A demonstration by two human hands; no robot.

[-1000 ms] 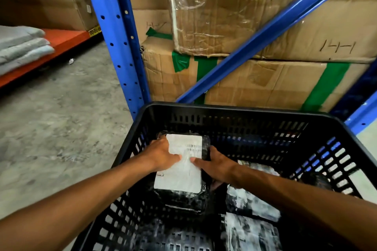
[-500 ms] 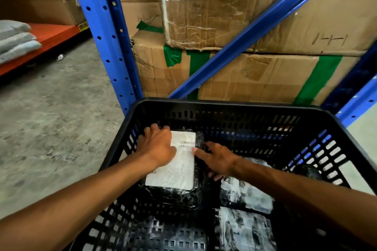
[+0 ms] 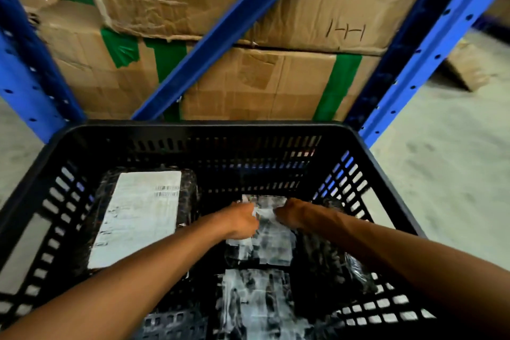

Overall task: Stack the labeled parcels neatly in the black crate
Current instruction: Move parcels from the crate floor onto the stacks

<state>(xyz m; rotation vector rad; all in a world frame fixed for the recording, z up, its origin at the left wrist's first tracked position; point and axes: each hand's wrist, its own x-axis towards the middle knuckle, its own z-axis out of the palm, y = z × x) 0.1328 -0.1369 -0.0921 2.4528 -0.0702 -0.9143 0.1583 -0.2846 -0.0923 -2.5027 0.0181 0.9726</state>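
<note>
The black slotted crate (image 3: pixel 204 130) fills the lower half of the view. Inside at the left lies a black-wrapped parcel with a large white label (image 3: pixel 140 215), face up and untouched. In the middle a second wrapped parcel (image 3: pixel 265 246) with a smeared white label lies flat; my left hand (image 3: pixel 240 222) and my right hand (image 3: pixel 292 215) both grip its far end, fingers curled. A third labelled parcel (image 3: pixel 256 309) sits in front of it. A dark wrapped parcel (image 3: pixel 339 262) lies under my right forearm, partly hidden.
Blue shelving uprights (image 3: pixel 33 80) and a diagonal brace (image 3: pixel 220 36) stand right behind the crate, with stacked cardboard boxes (image 3: pixel 262 83) taped in green. Grey concrete floor (image 3: pixel 441 174) lies to the right, with another box (image 3: pixel 466 66) on it.
Both hands have left the big-labelled parcel, which now rests at the crate's left. They moved right onto the middle parcel. The view has shifted right and closer.
</note>
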